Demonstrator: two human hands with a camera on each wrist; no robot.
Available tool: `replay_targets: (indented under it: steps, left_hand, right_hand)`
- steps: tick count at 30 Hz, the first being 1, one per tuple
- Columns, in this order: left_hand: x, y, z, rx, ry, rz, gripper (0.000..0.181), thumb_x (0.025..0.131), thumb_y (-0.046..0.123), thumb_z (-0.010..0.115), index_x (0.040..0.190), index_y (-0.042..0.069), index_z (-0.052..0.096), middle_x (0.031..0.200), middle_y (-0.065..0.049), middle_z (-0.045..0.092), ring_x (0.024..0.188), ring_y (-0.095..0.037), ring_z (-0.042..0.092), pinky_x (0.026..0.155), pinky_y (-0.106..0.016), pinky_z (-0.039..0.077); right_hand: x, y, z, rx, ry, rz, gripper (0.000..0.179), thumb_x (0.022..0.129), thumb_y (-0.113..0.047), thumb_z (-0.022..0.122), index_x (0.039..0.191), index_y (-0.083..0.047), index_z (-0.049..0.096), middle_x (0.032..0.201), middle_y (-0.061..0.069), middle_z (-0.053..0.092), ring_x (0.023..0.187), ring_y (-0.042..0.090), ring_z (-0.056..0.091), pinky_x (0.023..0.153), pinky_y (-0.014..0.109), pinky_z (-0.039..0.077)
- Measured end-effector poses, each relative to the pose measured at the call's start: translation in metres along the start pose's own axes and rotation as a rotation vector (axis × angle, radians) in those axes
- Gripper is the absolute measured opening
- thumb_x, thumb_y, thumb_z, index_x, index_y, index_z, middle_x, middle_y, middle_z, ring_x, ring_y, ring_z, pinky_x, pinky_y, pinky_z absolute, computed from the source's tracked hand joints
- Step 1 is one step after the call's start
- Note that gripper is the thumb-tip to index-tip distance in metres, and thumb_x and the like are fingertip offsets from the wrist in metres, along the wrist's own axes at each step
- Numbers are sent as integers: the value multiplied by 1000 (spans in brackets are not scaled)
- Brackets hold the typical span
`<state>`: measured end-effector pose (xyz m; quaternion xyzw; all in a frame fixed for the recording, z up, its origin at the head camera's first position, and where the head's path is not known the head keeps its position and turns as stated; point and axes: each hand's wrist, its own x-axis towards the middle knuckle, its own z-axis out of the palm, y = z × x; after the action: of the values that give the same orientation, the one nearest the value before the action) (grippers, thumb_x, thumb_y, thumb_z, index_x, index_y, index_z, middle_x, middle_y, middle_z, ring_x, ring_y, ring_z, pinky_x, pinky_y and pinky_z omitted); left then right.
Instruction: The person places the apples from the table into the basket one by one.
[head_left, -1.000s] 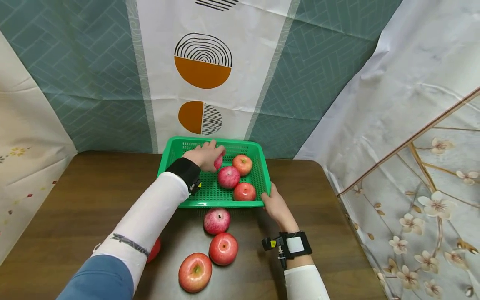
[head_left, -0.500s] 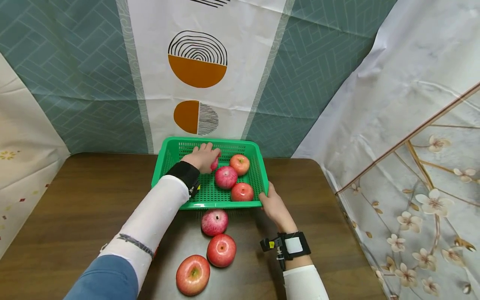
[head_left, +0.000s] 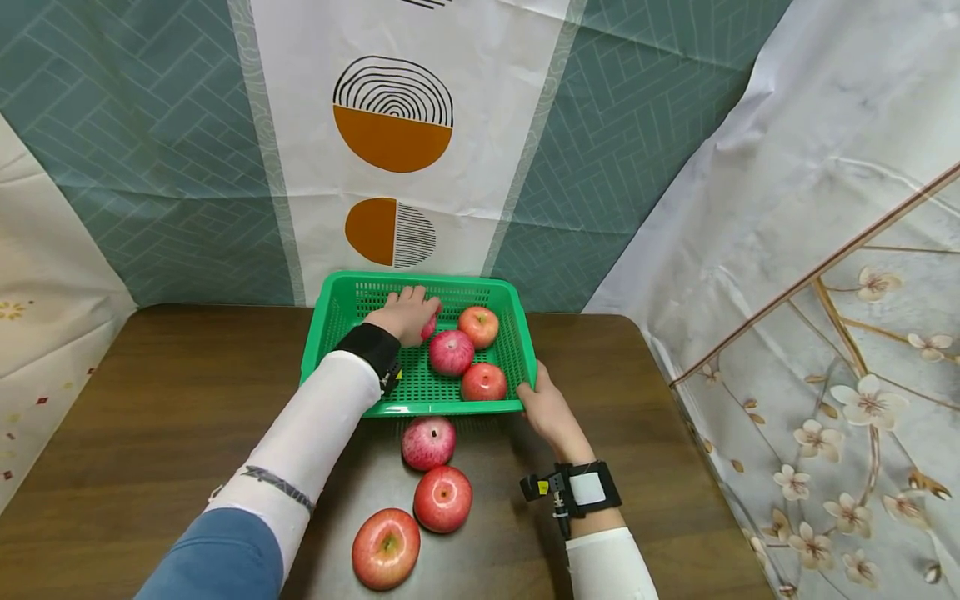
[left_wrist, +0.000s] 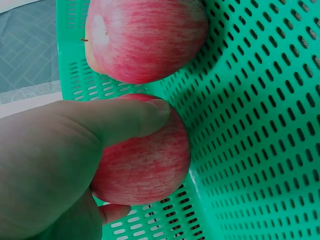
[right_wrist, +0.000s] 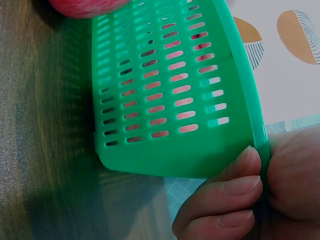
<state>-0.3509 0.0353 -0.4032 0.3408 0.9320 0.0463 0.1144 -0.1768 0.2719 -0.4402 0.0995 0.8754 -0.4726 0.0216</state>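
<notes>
A green perforated plastic basket [head_left: 420, 409] stands on the table toward its far side. Inside it, my left hand [head_left: 405, 320] grips a red apple [left_wrist: 150, 172], thumb laid across its top in the left wrist view. Three more apples sit to the right of that hand: a streaked dark one [head_left: 452, 353], a lighter one [head_left: 479, 327] behind it and a red one [head_left: 484, 382] near the front wall. My right hand [head_left: 551, 417] holds the basket's near right corner, its fingers [right_wrist: 225, 197] curled against the outer wall and the thumb side over the rim.
In front of the basket lie a speckled apple [head_left: 428, 443], a shiny red apple [head_left: 443, 500] and a yellowish-red apple [head_left: 386, 550] on the brown wooden table [head_left: 180, 400]. A patterned cloth [head_left: 390, 225] hangs close behind the basket, and a floral one [head_left: 817, 450] borders the right.
The head view has shifted slightly. Both hands keep their grips. A bit of red that showed beside the left forearm is now hidden behind the sleeve.
</notes>
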Motion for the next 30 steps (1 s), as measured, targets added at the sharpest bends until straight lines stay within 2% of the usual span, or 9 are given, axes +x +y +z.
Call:
replay_targets:
  steps: [5,7,16,23,27,30]
  left_hand:
    - [6,-1,9,-27,-38,-25,43,98,8,54,139,13,43,150,-24,26,140,-43,16,115,-59,16]
    - [9,-2,14,-22,-37,-25,43,98,8,53,140,14,43,149,-23,26,140,-42,15,115,-59,15]
    - [15,-3,24,-55,50,29,29,103,12,45,132,10,49,143,-25,33,135,-44,22,112,-62,17]
    - [13,1,29,-43,90,24,29,105,14,42,133,10,50,137,-22,36,129,-40,27,110,-60,22]
    - [19,-2,35,-31,96,20,32,104,15,45,135,12,50,139,-21,34,130,-40,25,109,-59,23]
    - [21,-5,39,-17,102,13,35,99,14,54,135,13,50,139,-20,33,130,-39,25,108,-58,23]
  right_hand:
    - [-1,-1,0,-20,-6,9,58,101,-15,39,156,-9,18,123,18,57,85,27,54,68,34,44]
    - [-1,0,0,-23,-10,8,58,101,-15,39,156,-8,18,124,19,56,85,26,55,68,33,44]
    - [0,0,0,-15,12,0,58,101,-14,40,155,-8,20,123,21,57,85,28,55,68,33,44]
    - [0,1,0,-18,18,5,58,100,-15,40,155,-9,21,125,19,56,86,27,55,67,33,45]
    - [-1,0,-1,-5,9,4,59,101,-16,40,156,-10,20,127,18,55,90,28,55,69,34,45]
    - [-1,0,0,-7,1,7,59,101,-16,40,156,-10,20,126,19,55,92,29,55,69,34,45]
